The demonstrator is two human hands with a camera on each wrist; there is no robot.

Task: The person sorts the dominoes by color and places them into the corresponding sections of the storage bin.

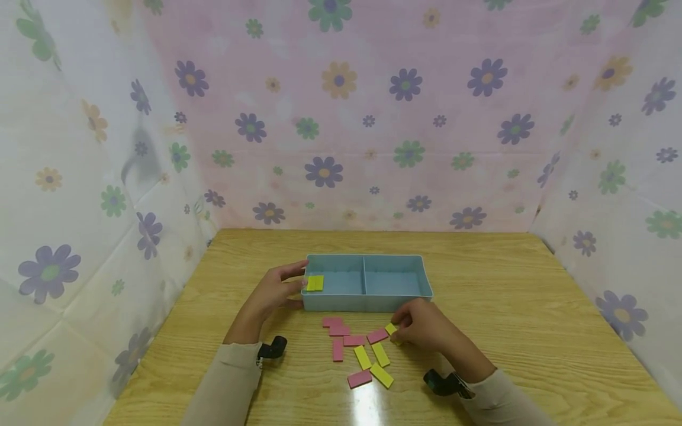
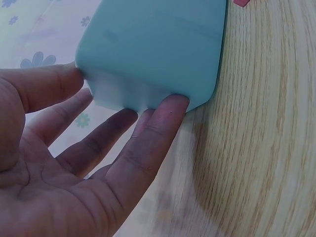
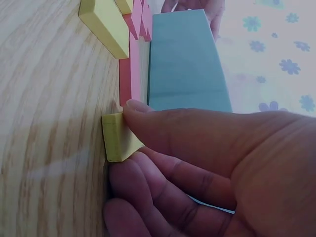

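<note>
A light blue two-compartment tray (image 1: 334,304) stands on the wooden table. My left hand (image 1: 272,293) is at its left end, and in the left wrist view the fingertips (image 2: 175,102) touch the end wall with the fingers spread. Yellow tiles (image 1: 315,283) lie side by side in the left compartment, against its left wall. In front of the tray's right part, my right hand (image 1: 423,325) pinches a yellow tile (image 3: 114,138) between thumb and fingers, low over the tabletop. A pink tile (image 1: 377,336) lies just left of it.
Several pink tiles (image 1: 338,349) and yellow tiles (image 1: 381,376) lie scattered on the table (image 1: 506,296) in front of the tray. A flowered cloth (image 1: 362,136) hangs behind and at both sides. Dark wrist cameras (image 1: 273,348) sit at both sleeves.
</note>
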